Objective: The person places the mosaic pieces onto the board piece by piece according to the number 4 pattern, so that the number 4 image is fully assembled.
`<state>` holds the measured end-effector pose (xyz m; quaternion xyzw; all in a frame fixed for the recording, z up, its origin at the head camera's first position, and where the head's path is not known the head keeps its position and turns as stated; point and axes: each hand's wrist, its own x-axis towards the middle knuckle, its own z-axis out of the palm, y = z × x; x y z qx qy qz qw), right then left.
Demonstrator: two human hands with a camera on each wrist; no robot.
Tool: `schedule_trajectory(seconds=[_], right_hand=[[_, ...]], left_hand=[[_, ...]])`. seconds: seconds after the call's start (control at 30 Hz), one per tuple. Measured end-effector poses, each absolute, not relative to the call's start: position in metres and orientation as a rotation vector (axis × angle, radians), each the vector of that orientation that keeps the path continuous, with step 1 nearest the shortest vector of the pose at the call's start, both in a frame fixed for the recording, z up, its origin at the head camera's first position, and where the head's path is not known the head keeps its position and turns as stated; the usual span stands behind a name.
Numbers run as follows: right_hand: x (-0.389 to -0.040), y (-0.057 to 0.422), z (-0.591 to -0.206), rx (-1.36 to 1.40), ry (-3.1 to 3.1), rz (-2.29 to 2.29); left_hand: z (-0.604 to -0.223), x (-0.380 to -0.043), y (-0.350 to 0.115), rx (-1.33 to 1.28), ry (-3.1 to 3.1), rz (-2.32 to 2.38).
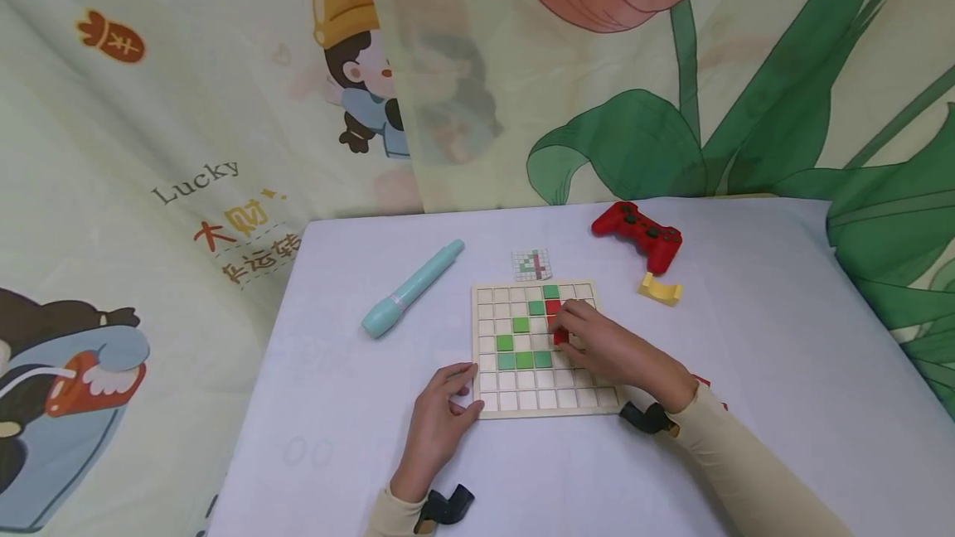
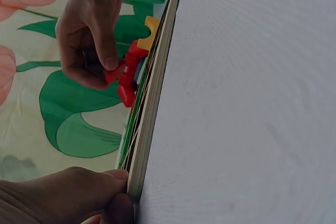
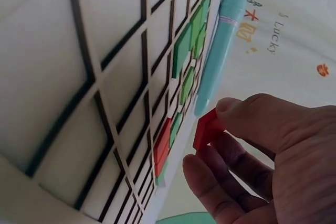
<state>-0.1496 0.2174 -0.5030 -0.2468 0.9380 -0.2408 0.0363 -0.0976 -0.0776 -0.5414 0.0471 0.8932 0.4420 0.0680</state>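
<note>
A wooden grid board [image 1: 530, 401] lies on the white table, with green tiles [image 1: 525, 360] and red tiles [image 1: 552, 306] in some of its squares. My right hand [image 1: 608, 344] is above the board's right half. In the right wrist view its thumb and fingers pinch a red square tile [image 3: 208, 129], tilted and apart from the board. My left hand [image 1: 440, 417] rests at the board's left edge, thumb and fingertips touching the side. The left wrist view shows its thumb [image 2: 113, 176] against the board's edge [image 2: 152, 103].
A small printed grid card [image 1: 530, 264] lies just behind the board. The turquoise stick with a wider end [image 1: 414, 288] is to the left. At the back right are a red game controller [image 1: 640, 234] and a yellow curved block [image 1: 660, 290]. Red pieces [image 1: 701, 379] show partly behind my right wrist.
</note>
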Motion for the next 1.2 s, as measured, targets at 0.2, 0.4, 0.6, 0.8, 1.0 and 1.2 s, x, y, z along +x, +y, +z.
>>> schedule_trajectory(seconds=[0.2, 0.4, 0.6, 0.8, 1.0, 1.2], right_hand=[[-0.159, 0.211, -0.511, -0.782, 2.861, -0.696], [-0.160, 0.211, -0.515, -0.789, 2.833, -0.669], [-0.160, 0.212, -0.516, -0.777, 2.848, -0.625], [-0.162, 0.211, -0.515, -0.751, 2.849, -0.610], [-0.159, 0.220, -0.509, -0.680, 2.841, -0.676], [-0.136, 0.263, -0.493, -0.464, 2.957, -0.718]], left_hand=[[-0.542, -0.098, -0.077, 0.141, 2.687, 1.338], [-0.542, -0.098, -0.077, 0.145, 2.682, 1.342], [-0.541, -0.099, -0.077, 0.156, 2.697, 1.333], [-0.541, -0.100, -0.078, 0.157, 2.705, 1.331], [-0.540, -0.101, -0.078, 0.166, 2.694, 1.346], [-0.540, -0.098, -0.078, 0.151, 2.690, 1.332]])
